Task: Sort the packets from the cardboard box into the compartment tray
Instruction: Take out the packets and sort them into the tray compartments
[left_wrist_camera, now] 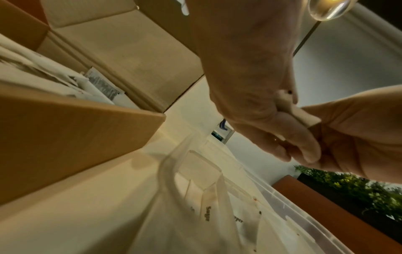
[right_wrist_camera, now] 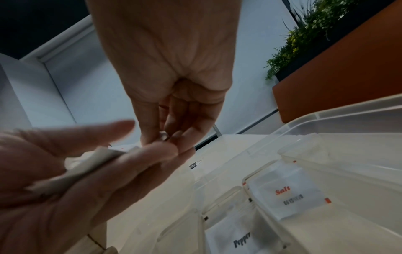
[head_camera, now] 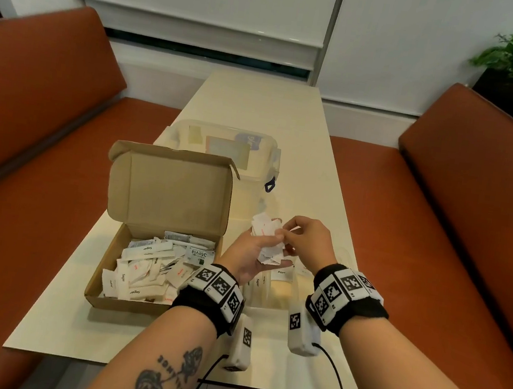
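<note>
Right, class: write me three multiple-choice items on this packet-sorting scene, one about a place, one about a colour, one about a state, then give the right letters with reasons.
1. Where is the cardboard box relative to the clear tray?
A. to the person's left of it
B. to the person's right of it
C. stacked on it

2. What colour is the word Salt on the packet lying in the tray?
A. green
B. red
C. blue

3. What is the left hand doing?
A. resting flat on the table
B. holding a bunch of packets
C. closing the box lid

Answers: 1 A, the head view shows the box on the left side. 2 B, the right wrist view shows red letters. 3 B, its fingers curl round them while the right hand picks at one.
</note>
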A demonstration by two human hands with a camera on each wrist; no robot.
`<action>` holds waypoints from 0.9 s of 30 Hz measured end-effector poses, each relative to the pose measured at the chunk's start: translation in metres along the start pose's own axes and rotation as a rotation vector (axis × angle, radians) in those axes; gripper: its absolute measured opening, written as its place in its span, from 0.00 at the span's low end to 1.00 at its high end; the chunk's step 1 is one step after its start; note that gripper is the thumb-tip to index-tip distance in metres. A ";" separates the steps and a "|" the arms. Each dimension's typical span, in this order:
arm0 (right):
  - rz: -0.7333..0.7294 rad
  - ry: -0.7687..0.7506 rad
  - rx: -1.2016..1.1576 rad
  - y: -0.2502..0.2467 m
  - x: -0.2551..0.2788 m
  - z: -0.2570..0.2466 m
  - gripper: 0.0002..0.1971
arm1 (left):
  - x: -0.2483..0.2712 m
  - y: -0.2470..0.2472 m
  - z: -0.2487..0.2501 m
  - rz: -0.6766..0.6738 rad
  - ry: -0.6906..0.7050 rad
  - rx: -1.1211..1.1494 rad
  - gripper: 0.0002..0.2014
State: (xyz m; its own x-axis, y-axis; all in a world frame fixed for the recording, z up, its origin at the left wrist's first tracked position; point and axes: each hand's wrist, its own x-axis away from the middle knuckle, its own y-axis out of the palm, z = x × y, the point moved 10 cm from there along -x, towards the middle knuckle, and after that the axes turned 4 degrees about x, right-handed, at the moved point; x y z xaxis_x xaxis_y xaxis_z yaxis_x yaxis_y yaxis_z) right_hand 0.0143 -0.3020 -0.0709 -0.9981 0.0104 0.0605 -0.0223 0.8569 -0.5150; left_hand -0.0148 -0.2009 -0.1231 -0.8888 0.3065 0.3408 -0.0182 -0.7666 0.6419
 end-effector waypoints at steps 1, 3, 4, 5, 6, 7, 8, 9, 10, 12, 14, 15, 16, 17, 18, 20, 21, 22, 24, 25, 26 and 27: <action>0.014 -0.008 -0.009 -0.002 0.000 0.000 0.08 | 0.000 -0.001 0.001 0.015 0.020 -0.026 0.18; 0.060 -0.017 0.007 -0.009 0.000 0.000 0.08 | 0.000 -0.004 0.001 0.039 0.046 -0.040 0.16; 0.083 -0.012 0.016 -0.012 0.000 0.002 0.07 | 0.000 -0.004 0.001 0.049 0.054 -0.031 0.14; 0.102 -0.003 0.011 -0.015 -0.001 0.004 0.07 | 0.000 -0.005 0.002 0.061 0.063 -0.024 0.13; 0.117 0.009 -0.008 -0.017 -0.001 0.006 0.08 | 0.000 -0.005 0.002 0.074 0.073 -0.022 0.13; 0.124 0.022 -0.034 -0.018 -0.001 0.009 0.08 | -0.001 -0.006 0.003 0.086 0.084 -0.027 0.12; 0.121 0.037 -0.051 -0.018 -0.001 0.011 0.08 | 0.000 -0.007 0.004 0.097 0.097 -0.036 0.12; 0.113 0.048 -0.049 -0.017 -0.001 0.013 0.08 | 0.000 -0.007 0.005 0.108 0.107 -0.051 0.13; 0.108 0.051 -0.030 -0.017 -0.001 0.013 0.08 | 0.000 -0.008 0.006 0.118 0.111 -0.072 0.13; 0.088 0.021 0.025 -0.017 -0.001 0.007 0.06 | 0.000 -0.008 0.005 0.128 0.099 -0.137 0.13; 0.000 -0.017 0.071 -0.014 -0.004 -0.001 0.14 | 0.000 -0.006 0.003 0.117 0.071 -0.224 0.12; -0.055 -0.023 0.099 -0.011 -0.005 -0.004 0.17 | 0.000 -0.005 0.002 0.108 0.063 -0.254 0.13; -0.089 -0.028 0.128 -0.011 -0.006 -0.005 0.16 | 0.000 -0.004 0.002 0.105 0.062 -0.261 0.13; -0.092 -0.033 0.138 -0.012 -0.007 -0.006 0.12 | 0.000 -0.005 0.002 0.111 0.067 -0.247 0.13; -0.064 -0.029 0.117 -0.017 -0.007 -0.006 0.07 | 0.000 -0.006 0.003 0.123 0.077 -0.221 0.14; 0.004 0.009 -0.014 -0.026 -0.006 0.001 0.02 | -0.001 -0.010 0.004 0.154 0.094 -0.179 0.14; 0.024 0.033 -0.095 -0.029 -0.005 0.005 0.03 | -0.001 -0.012 0.005 0.165 0.102 -0.164 0.14; 0.029 0.055 -0.161 -0.029 -0.004 0.009 0.05 | -0.001 -0.013 0.007 0.173 0.113 -0.150 0.13; 0.004 0.083 -0.177 -0.025 -0.002 0.015 0.07 | -0.002 -0.017 0.010 0.189 0.141 -0.147 0.10; -0.023 0.084 -0.130 -0.022 -0.002 0.016 0.06 | -0.002 -0.018 0.011 0.197 0.149 -0.161 0.09; -0.057 0.075 -0.066 -0.019 -0.002 0.017 0.05 | -0.002 -0.019 0.011 0.200 0.149 -0.180 0.09; -0.096 0.056 0.006 -0.016 -0.002 0.016 0.06 | -0.002 -0.019 0.011 0.198 0.142 -0.195 0.09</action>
State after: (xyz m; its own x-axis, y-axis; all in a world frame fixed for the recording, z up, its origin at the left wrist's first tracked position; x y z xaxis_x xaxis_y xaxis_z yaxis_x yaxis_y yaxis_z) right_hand 0.0162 -0.3239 -0.0763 -0.9866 -0.0431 0.1572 -0.1184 0.8523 -0.5094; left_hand -0.0079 -0.1809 -0.1288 -0.9387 0.0693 0.3376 0.0861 -0.9013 0.4245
